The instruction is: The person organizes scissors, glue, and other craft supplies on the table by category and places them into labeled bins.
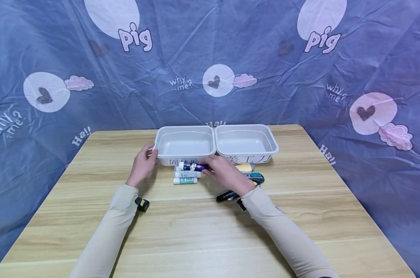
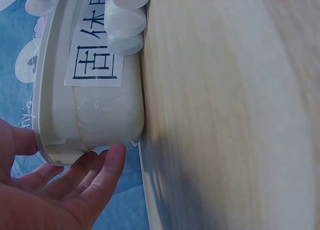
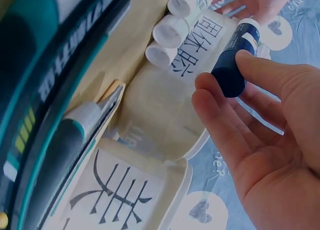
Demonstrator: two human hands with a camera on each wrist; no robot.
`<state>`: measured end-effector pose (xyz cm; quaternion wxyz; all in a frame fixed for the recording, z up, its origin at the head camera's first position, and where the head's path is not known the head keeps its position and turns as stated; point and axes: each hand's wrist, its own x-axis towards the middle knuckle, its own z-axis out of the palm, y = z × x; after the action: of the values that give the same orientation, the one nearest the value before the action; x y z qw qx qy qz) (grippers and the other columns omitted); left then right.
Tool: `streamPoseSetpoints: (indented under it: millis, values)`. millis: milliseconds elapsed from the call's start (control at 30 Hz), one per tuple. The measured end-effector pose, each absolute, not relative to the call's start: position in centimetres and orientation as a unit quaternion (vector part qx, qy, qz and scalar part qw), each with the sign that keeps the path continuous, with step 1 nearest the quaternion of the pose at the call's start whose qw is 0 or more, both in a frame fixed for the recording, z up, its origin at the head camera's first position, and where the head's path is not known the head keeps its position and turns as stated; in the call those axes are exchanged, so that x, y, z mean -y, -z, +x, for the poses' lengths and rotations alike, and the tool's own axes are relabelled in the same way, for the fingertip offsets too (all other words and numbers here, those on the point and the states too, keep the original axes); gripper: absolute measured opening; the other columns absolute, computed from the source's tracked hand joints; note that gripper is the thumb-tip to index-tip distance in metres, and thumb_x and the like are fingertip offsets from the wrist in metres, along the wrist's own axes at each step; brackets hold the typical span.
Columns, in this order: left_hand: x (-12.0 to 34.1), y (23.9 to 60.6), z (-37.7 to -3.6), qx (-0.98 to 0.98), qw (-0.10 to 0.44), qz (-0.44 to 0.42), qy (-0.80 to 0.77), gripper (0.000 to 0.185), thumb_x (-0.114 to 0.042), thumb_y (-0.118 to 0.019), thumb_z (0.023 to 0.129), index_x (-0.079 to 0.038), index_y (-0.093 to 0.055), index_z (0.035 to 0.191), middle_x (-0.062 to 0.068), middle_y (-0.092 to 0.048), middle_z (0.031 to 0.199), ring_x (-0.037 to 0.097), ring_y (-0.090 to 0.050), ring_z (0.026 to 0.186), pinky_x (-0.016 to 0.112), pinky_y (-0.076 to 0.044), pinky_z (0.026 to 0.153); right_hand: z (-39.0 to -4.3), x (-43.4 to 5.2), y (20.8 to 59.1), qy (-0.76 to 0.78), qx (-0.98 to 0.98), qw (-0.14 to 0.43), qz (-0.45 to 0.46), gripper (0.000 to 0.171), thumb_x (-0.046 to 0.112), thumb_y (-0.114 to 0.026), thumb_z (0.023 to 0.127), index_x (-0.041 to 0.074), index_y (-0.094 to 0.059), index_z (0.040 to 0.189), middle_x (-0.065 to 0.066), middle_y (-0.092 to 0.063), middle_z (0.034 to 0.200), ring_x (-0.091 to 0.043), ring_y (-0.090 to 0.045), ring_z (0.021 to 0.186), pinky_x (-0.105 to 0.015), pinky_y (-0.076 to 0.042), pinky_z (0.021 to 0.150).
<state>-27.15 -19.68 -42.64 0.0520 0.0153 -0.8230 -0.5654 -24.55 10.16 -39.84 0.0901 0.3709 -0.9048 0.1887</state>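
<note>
Both white bins, the left bin [image 1: 184, 143] and the right bin [image 1: 246, 141], sit empty near the far edge of the surface, so the sorting looks barely begun. The right hand [image 1: 225, 173] pinches a dark blue glue stick [image 1: 193, 166] just in front of the left bin. The left hand [image 1: 143, 164], fingers relaxed, touches that bin's corner. White glue sticks [image 1: 185, 177] and utility knives [image 1: 253, 178] lie unsorted beside the bins.

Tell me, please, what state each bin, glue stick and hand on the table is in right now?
Left bin: empty, steadied by left hand.
Right bin: empty.
Blue glue stick: capped, pinched by right hand.
White glue sticks: capped, lying flat.
Utility knife: lying flat.
</note>
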Motion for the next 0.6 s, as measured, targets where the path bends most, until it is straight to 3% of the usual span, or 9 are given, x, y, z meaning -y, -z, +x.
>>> streamPoseSetpoints:
  millis: [433,600]
  values:
    - [19.7,42.6,-27.1,0.828,0.053,0.015,0.558,0.051,-0.023,-0.043,0.11,-0.001,-0.036,0.156,0.032,-0.052,0.144,0.042,-0.058,0.127,0.049,-0.058,0.098,-24.8,-11.0,39.2,-0.22,0.912,0.09,0.334,0.029,0.011,-0.075,0.094,0.002,-0.069,0.121,-0.012,-0.074,0.111,-0.02,-0.071,0.089,-0.031,-0.062,0.08]
    - [19.7,42.6,-27.1,0.828,0.057,0.013,0.557,0.051,-0.022,-0.043,0.11,-0.001,-0.036,0.156,0.032,-0.053,0.143,0.042,-0.058,0.126,0.048,-0.058,0.098,-25.1,-11.5,39.1,-0.228,0.914,0.09,0.323,0.027,0.011,-0.074,0.095,0.001,-0.07,0.119,-0.012,-0.073,0.111,-0.021,-0.071,0.092,-0.033,-0.062,0.081]
